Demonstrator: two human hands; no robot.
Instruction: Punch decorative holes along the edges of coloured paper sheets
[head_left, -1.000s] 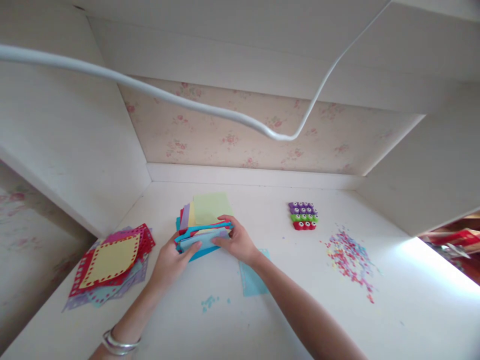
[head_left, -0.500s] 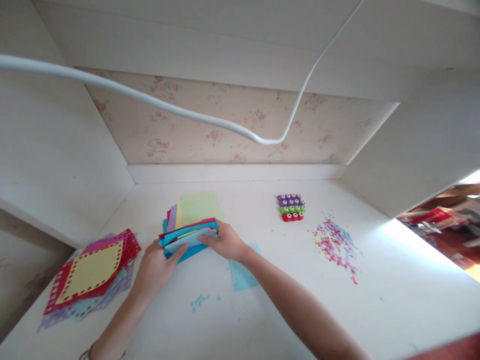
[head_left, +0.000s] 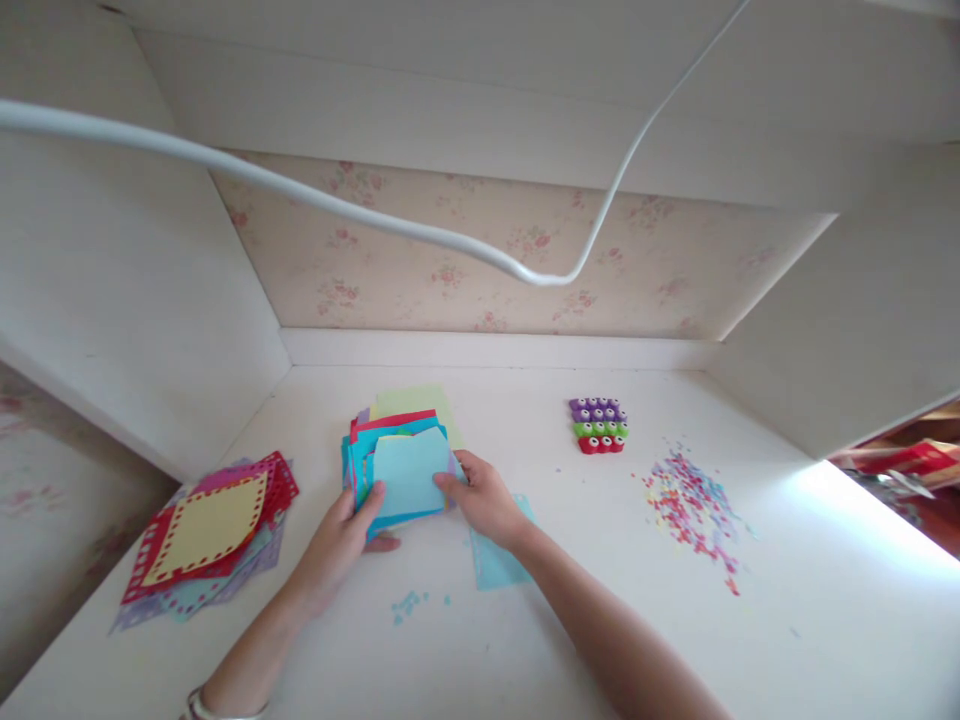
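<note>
Both hands grip a stack (head_left: 411, 475) of coloured paper near the middle of the tabletop (head_left: 622, 630), left of centre. The left hand (head_left: 341, 540) has it by the lower left, thumb on the front sheet and a finger showing below the bottom edge. The right hand (head_left: 484, 498) pinches the right edge, its thumb on the front; the fingers behind are mostly hidden. The front sheet is light blue, with deeper blue and red edges fanned behind it. The stack seems tilted up towards the camera, though I cannot tell whether its lower edge touches the tabletop.

Just behind it lies a pale green sheet (head_left: 412, 399), partly covered. A light blue card (head_left: 496, 562) lies partly under the right wrist, and a few blue bits (head_left: 407, 606) are scattered nearer the camera. To the left is a pile (head_left: 206, 530) of cards with punched borders, a yellow one on top. On the right, purple, green and red pieces (head_left: 598, 426) with eye-like dots stand in rows, near a heap of multicoloured bits (head_left: 691, 508).
</note>
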